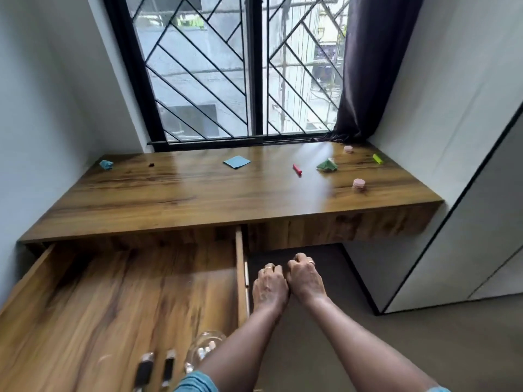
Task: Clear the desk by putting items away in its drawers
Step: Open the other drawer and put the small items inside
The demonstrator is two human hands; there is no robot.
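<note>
The long wood-grain desk (169, 199) stands under the barred window, and its wide left drawer (113, 292) is pulled out. A clear glass jar (205, 348) and two black oblong pieces (144, 370) lie at the drawer's near edge. The left hand (270, 287) and right hand (304, 278) touch side by side below the closed right drawer front (339, 224), fingers curled, nothing visible in them. On the worktop, a blue square paper (237, 162) lies mid-back and a crumpled blue scrap (106, 164) at the back left corner. Toward the right end are green folded paper (327, 166), a red crayon (297, 170), two pink round tubs (358, 183) and a yellow-green marker (377, 159).
</note>
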